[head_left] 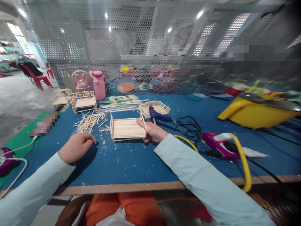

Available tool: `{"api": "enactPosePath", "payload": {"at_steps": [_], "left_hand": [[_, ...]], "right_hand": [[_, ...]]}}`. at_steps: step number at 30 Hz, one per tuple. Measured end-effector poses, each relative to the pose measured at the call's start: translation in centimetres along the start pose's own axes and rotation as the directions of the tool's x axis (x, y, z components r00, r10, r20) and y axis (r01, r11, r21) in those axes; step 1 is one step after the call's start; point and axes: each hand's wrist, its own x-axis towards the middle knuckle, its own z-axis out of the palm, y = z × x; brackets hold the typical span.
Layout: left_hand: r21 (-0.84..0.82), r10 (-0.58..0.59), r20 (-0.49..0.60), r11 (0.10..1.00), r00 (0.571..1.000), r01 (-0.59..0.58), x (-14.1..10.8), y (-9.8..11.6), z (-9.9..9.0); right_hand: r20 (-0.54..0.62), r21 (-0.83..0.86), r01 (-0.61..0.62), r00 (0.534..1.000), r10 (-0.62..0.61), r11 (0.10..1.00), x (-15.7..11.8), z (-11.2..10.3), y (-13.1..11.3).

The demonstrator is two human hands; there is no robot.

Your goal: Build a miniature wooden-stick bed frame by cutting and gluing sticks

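A miniature bed of pale wooden sticks [128, 128] stands upright on the blue tabletop. My right hand [154, 131] grips it at its right end, fingers round the end frame. To the left, my left hand [77, 147] rests low over the table with its fingers curled together. A tiny dark speck shows by its fingertips; whether it is held I cannot make out. Loose short sticks [90, 122] lie in a heap just beyond that hand. Behind the bed is a blue glue gun [160, 116], its nozzle over another stick frame [162, 108].
Finished-looking stick beds [84, 102] and a pink bottle [99, 86] stand at the back left. Longer sticks [123, 100] lie near the perforated screen [94, 47]. Right are a coiled black cable [189, 127], a purple device [217, 146] with a yellow strap, and a yellow pan [261, 111].
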Motion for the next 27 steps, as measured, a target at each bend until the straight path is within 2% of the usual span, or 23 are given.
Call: {"api": "enactPosePath", "payload": {"at_steps": [3, 8, 10, 13, 15, 18, 21, 24, 25, 27], "left_hand": [[0.155, -0.075, -0.049, 0.985, 0.996, 0.082, -0.3, -1.1, -0.5], [0.340, -0.043, -0.081, 0.938, 0.996, 0.068, -1.9, -1.6, -0.7], [0.417, -0.064, -0.050, 0.905, 0.997, 0.079, -2.6, -1.5, -0.8], [0.477, -0.063, -0.034, 0.876, 0.997, 0.072, -3.0, -1.0, -0.7], [0.505, -0.053, -0.104, 0.858, 0.993, 0.098, -2.9, -0.5, -0.4], [0.560, -0.049, -0.208, 0.813, 0.977, 0.160, -2.3, 0.2, 0.0], [0.532, -0.047, -0.217, 0.832, 0.975, 0.158, -0.8, 0.3, -0.5], [0.383, -0.054, -0.286, 0.909, 0.957, 0.166, 1.7, -0.1, -1.4], [0.311, -0.033, -0.337, 0.939, 0.941, 0.144, 2.6, -0.3, -1.5], [0.139, 0.060, -0.368, 0.990, 0.928, -0.009, 4.7, -0.4, -1.1]], "right_hand": [[-0.071, -0.113, -0.005, 0.997, -0.003, 0.994, 0.0, -0.4, -0.3], [-0.163, -0.285, 0.047, 0.982, -0.096, 0.957, -1.3, -2.6, 0.0], [-0.087, -0.439, 0.129, 0.979, -0.185, 0.889, -2.1, -3.5, 0.2], [0.127, -0.610, 0.319, 0.943, -0.307, 0.726, -2.8, -3.7, 0.6], [0.122, -0.640, 0.359, 0.921, -0.371, 0.679, -2.8, -3.0, 0.7], [0.010, -0.669, 0.342, 0.892, -0.453, 0.660, -2.5, -1.5, 0.8], [-0.028, -0.665, 0.379, 0.849, -0.528, 0.644, -2.1, -0.7, 1.0], [-0.007, -0.661, 0.429, 0.817, -0.576, 0.616, -1.6, -0.9, 1.4], [0.006, -0.653, 0.443, 0.814, -0.581, 0.614, -1.4, -1.2, 1.6], [0.009, -0.622, 0.465, 0.809, -0.588, 0.630, -0.8, -1.6, 1.8]]}}
